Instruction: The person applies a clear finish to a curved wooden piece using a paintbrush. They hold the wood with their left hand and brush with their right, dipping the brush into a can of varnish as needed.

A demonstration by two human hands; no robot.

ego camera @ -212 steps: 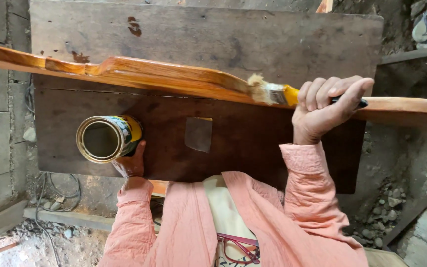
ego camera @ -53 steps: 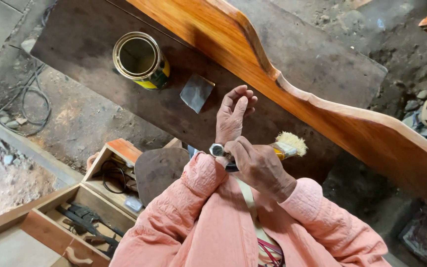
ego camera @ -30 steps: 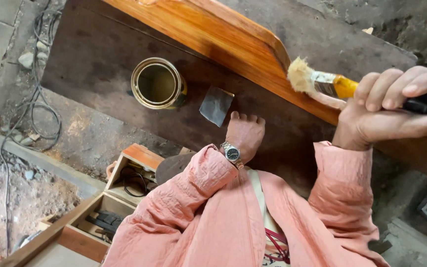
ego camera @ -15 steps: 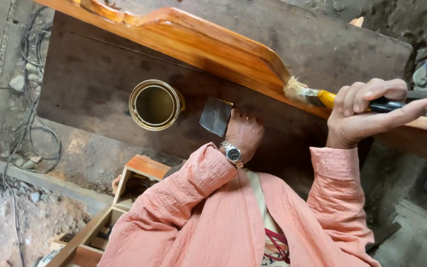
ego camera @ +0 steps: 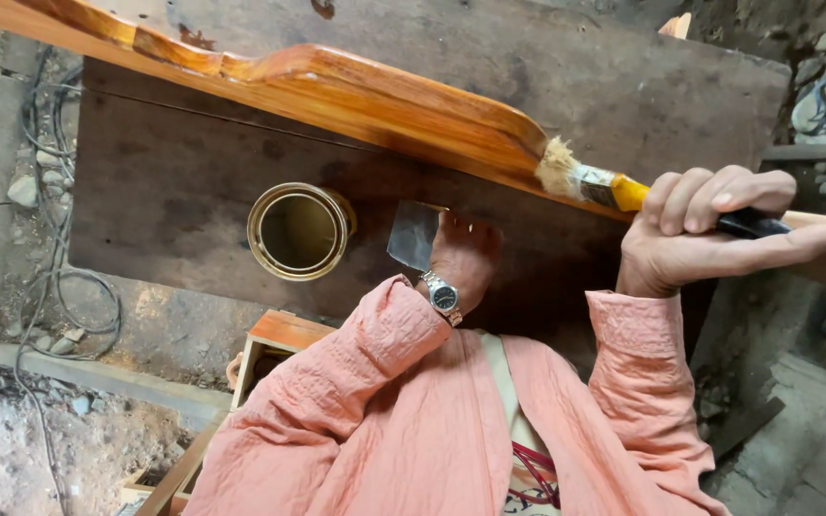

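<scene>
While the right hand (ego camera: 709, 239) grips the paintbrush (ego camera: 623, 191) by its dark handle, fingers curled over the top and thumb stretched along the underside, the pale bristles touch the glossy orange-brown carved plank (ego camera: 375, 105) that runs from ten o'clock to three o'clock across the dark desk (ego camera: 164, 201). To coat it well, I judge the brush should be drawn along the grain in long, light strokes, following the shaped edge so no drips gather in the curves. That wrist is bent back, the forearm in a pink sleeve rising from five o'clock. The left hand (ego camera: 461, 263), wearing a wristwatch (ego camera: 443, 294), rests knuckles-up on the desk at the centre, its fingers loosely closed on a small grey square sheet (ego camera: 413, 234), perhaps sandpaper. An open varnish can (ego camera: 298, 231) stands just beside it at nine o'clock.
</scene>
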